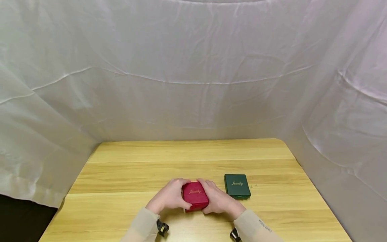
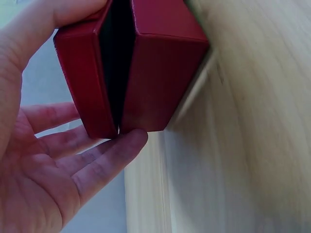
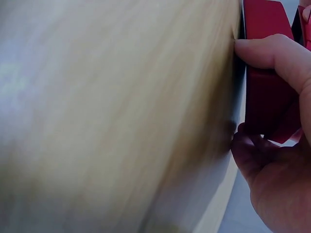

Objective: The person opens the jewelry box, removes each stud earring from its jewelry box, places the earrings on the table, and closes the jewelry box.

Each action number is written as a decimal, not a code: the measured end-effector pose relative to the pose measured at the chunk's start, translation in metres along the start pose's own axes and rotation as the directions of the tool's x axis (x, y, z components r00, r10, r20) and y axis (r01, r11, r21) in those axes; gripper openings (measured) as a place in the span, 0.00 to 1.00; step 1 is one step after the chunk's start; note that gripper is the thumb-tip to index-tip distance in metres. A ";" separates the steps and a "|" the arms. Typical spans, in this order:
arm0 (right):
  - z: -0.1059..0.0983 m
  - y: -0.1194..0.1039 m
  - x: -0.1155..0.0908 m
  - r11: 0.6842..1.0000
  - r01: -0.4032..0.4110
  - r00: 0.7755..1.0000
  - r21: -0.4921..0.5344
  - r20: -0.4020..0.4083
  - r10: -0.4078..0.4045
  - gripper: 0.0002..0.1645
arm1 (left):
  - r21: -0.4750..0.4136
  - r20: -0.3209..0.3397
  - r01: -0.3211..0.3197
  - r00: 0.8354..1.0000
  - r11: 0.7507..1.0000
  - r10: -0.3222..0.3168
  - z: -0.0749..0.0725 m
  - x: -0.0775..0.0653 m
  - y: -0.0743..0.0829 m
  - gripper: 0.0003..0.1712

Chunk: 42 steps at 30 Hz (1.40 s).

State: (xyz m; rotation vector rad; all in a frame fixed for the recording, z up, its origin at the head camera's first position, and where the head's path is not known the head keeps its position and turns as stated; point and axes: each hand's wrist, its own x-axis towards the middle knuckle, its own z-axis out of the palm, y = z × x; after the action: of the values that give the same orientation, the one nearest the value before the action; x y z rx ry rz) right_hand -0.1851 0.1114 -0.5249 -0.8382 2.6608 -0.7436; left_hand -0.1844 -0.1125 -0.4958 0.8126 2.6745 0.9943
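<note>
A red jewelry box (image 1: 196, 195) with gold "Jewelry" lettering is between both hands near the table's front. My left hand (image 1: 172, 195) grips it from the left, thumb at the near side and fingers round the far side. In the left wrist view the lid (image 2: 80, 80) stands partly raised from the base (image 2: 158, 80), with a dark gap between them; thumb and fingers are at the lid, one fingertip at the seam. My right hand (image 1: 218, 200) holds the box from the right; in the right wrist view its thumb and fingers clasp the red base (image 3: 267, 92). The box's inside is hidden.
A closed green jewelry box (image 1: 237, 186) lies right of the right hand on the wooden table (image 1: 136, 171). Two tiny items (image 1: 253, 185) lie beside it. Pale cloth (image 1: 193, 101) hangs behind and along both sides of the table.
</note>
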 end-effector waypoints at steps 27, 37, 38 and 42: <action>0.000 0.003 0.000 1.000 0.019 1.000 0.010 -0.016 -0.019 0.62 | -0.005 -0.222 0.148 0.964 0.989 -0.146 -0.042 -0.017 -0.018 0.51; 0.000 0.002 -0.002 1.000 0.004 1.000 -0.008 -0.001 -0.004 0.59 | 0.012 -0.329 0.280 0.908 0.960 -0.260 -0.059 -0.018 -0.042 0.48; 0.000 0.002 -0.002 1.000 0.003 1.000 -0.008 -0.001 -0.003 0.60 | 0.017 -0.335 0.285 0.905 0.958 -0.263 -0.059 -0.018 -0.045 0.48; 0.000 0.001 -0.002 1.000 0.000 1.000 0.001 -0.002 0.000 0.62 | 0.023 -0.342 0.298 0.899 0.954 -0.273 -0.059 -0.014 -0.057 0.48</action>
State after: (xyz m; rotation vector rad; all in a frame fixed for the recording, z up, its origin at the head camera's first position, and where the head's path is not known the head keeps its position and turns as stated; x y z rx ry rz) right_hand -0.1841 0.1137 -0.5251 -0.8375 2.6617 -0.7458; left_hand -0.2172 -0.1884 -0.4881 0.2577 3.0146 1.0402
